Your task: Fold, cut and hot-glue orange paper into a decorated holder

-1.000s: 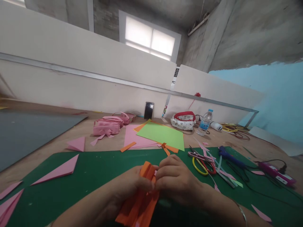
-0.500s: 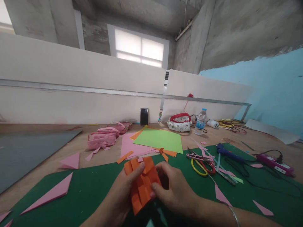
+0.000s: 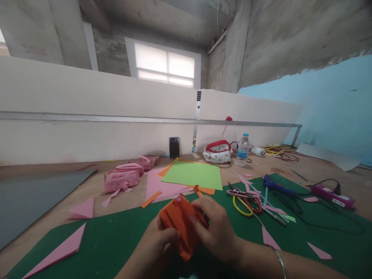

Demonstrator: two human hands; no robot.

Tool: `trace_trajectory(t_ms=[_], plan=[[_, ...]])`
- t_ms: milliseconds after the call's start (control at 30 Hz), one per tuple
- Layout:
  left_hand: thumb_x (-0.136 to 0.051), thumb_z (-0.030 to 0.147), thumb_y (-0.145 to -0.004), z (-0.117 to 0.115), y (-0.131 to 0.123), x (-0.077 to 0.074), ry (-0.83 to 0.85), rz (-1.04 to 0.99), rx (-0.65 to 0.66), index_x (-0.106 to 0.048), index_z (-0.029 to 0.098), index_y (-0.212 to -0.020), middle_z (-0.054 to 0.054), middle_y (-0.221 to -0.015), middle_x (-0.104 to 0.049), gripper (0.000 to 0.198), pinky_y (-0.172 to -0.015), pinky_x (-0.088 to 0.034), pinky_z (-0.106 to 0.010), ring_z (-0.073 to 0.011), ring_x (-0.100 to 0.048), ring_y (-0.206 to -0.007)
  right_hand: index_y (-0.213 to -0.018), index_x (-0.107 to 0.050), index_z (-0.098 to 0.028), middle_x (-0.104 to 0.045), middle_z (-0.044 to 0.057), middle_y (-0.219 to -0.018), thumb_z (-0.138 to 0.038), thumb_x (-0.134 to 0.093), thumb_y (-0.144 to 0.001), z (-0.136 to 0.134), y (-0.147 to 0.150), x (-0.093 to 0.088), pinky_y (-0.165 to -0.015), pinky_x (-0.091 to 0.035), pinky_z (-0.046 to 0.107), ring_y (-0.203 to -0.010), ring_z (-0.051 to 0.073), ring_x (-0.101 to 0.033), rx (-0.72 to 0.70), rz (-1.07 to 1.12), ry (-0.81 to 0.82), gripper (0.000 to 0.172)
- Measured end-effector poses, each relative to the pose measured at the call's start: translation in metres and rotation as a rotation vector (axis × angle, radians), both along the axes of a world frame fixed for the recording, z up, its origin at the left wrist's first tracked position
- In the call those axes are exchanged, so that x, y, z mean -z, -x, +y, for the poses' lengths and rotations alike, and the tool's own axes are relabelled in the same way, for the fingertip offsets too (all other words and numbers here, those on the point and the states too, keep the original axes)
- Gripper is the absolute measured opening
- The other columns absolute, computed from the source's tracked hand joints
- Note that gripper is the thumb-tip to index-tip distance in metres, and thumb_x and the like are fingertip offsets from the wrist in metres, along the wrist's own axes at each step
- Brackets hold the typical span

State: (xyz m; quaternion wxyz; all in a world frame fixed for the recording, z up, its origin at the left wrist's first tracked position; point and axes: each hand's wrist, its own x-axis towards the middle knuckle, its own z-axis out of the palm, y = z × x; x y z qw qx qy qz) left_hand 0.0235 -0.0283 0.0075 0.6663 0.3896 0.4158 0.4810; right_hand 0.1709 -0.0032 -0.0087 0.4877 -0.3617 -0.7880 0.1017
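Observation:
Between my two hands is a folded orange paper piece (image 3: 183, 224), tilted, with a small pink bit at its top edge. My left hand (image 3: 162, 236) grips its left side, the thumb bent against the front. On the right side my right hand (image 3: 213, 224) pinches it, thumb in front and fingers behind; the paper's back is hidden. The piece is held above the green cutting mat (image 3: 116, 232). Just beyond it lie an orange strip (image 3: 151, 199), a light green sheet (image 3: 193, 175) and pink sheets (image 3: 155, 184).
Scissors (image 3: 244, 205), a glue gun (image 3: 277, 186) and a purple power strip (image 3: 333, 195) with cables lie right. Folded pink paper pieces (image 3: 122, 180) and pink triangles (image 3: 62, 252) are left. A phone (image 3: 174, 147), pouch (image 3: 217, 152) and water bottle (image 3: 242, 151) stand behind.
The orange paper has turned and bent between my hands. My left thumb has moved down from its top edge, and my right thumb has moved up its front. The view has shifted slightly.

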Motion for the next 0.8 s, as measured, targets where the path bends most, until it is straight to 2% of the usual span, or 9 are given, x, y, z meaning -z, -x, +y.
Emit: trace_trajectory(t_ms=[133, 233, 367, 467, 600, 700, 800], plan=[[-0.054, 0.002, -0.050, 0.001, -0.001, -0.001, -0.047, -0.081, 0.033, -0.065, 0.019, -0.085, -0.002, -0.077, -0.070, 0.040, -0.063, -0.050, -0.033, -0.0220, -0.064, -0.069, -0.088, -0.061, -0.017, -0.062, 0.003, -0.081, -0.013, -0.055, -0.077, 0.000, -0.003, -0.006, -0.065, -0.043, 0.026, -0.073, 0.016, -0.055, 0.035, 0.108, 0.158, 0.014], [-0.057, -0.001, -0.046, 0.003, -0.004, 0.002, -0.078, -0.106, 0.082, -0.066, 0.018, -0.088, -0.006, -0.085, -0.071, 0.047, -0.061, -0.049, -0.032, -0.0253, -0.065, -0.076, -0.093, -0.062, -0.015, -0.064, 0.004, -0.086, -0.017, -0.055, -0.078, 0.001, -0.005, -0.008, -0.068, -0.046, 0.027, -0.076, 0.017, -0.058, 0.013, 0.231, 0.316, 0.017], [-0.065, -0.002, -0.050, 0.007, -0.008, 0.010, -0.059, -0.041, 0.054, -0.068, 0.016, -0.087, -0.007, -0.086, -0.072, 0.041, -0.063, -0.048, -0.030, -0.0236, -0.065, -0.077, -0.093, -0.063, -0.015, -0.066, 0.004, -0.085, -0.018, -0.056, -0.078, 0.004, -0.006, -0.007, -0.068, -0.048, 0.028, -0.076, 0.017, -0.060, -0.048, 0.278, 0.407, 0.017], [-0.076, 0.005, -0.050, 0.010, -0.009, 0.014, -0.003, -0.015, 0.027, -0.067, 0.017, -0.086, -0.002, -0.075, -0.070, 0.039, -0.065, -0.048, -0.028, -0.0175, -0.063, -0.066, -0.092, -0.063, -0.015, -0.065, 0.003, -0.084, -0.017, -0.056, -0.077, 0.005, -0.007, -0.006, -0.067, -0.047, 0.027, -0.075, 0.017, -0.059, -0.008, 0.232, 0.361, 0.017], [-0.080, 0.027, -0.057, 0.012, -0.008, 0.018, 0.070, 0.011, 0.055, -0.066, 0.014, -0.080, 0.000, -0.058, -0.063, 0.029, -0.052, -0.042, -0.023, -0.0124, -0.056, -0.052, -0.095, -0.062, -0.017, -0.064, 0.003, -0.088, -0.012, -0.058, -0.073, 0.004, -0.009, -0.011, -0.069, -0.045, 0.028, -0.077, 0.016, -0.057, 0.016, 0.081, 0.248, 0.023], [-0.081, 0.046, -0.051, 0.013, -0.009, 0.022, 0.099, 0.008, 0.078, -0.062, 0.014, -0.070, 0.001, -0.053, -0.058, 0.042, -0.045, -0.034, -0.019, -0.0086, -0.049, -0.047, -0.096, -0.060, -0.018, -0.063, 0.003, -0.088, -0.011, -0.057, -0.074, 0.003, -0.011, -0.014, -0.070, -0.045, 0.028, -0.078, 0.017, -0.056, 0.007, 0.014, 0.224, 0.024], [-0.081, 0.056, -0.043, 0.014, -0.008, 0.025, 0.104, 0.021, 0.098, -0.059, 0.014, -0.063, 0.004, -0.047, -0.051, 0.051, -0.042, -0.029, -0.017, -0.0055, -0.041, -0.042, -0.099, -0.058, -0.018, -0.063, 0.005, -0.092, -0.008, -0.054, -0.074, 0.005, -0.012, -0.010, -0.076, -0.045, 0.030, -0.084, 0.018, -0.056, 0.019, -0.017, 0.128, 0.027]])
